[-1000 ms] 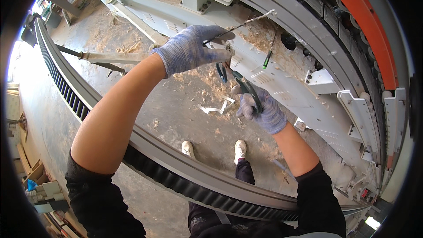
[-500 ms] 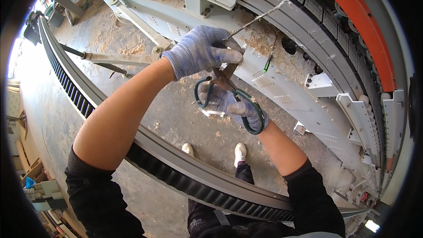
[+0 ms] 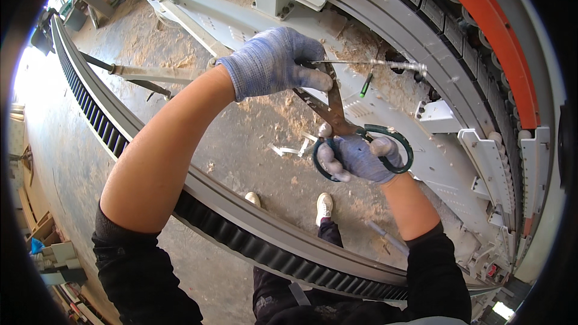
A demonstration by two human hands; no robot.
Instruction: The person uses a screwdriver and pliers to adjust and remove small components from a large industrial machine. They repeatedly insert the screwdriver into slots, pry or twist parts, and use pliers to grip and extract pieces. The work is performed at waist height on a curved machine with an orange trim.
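Observation:
My left hand [image 3: 274, 63], in a blue-grey knit glove, pinches a thin silvery strip [image 3: 373, 64] that runs to the right, level with the hand. My right hand [image 3: 358, 156], also gloved, has its fingers through the dark green handles of a pair of scissors [image 3: 337, 123]. The scissor blades point up and are spread around the strip just beside my left fingertips. A green pen-like stick [image 3: 365, 86] lies on the grey metal surface behind the blades.
A curved grey rail with a black toothed belt [image 3: 198, 204] sweeps below my arms. Grey metal frames [image 3: 475, 144] and an orange curved band [image 3: 500, 30] run at the right. Sawdust and white offcuts [image 3: 289, 149] lie on the concrete floor near my shoes [image 3: 324, 206].
My right hand has brought the scissors up from lower down, turned the blades upward and set them around the strip. The strip has swung from a slant to nearly level.

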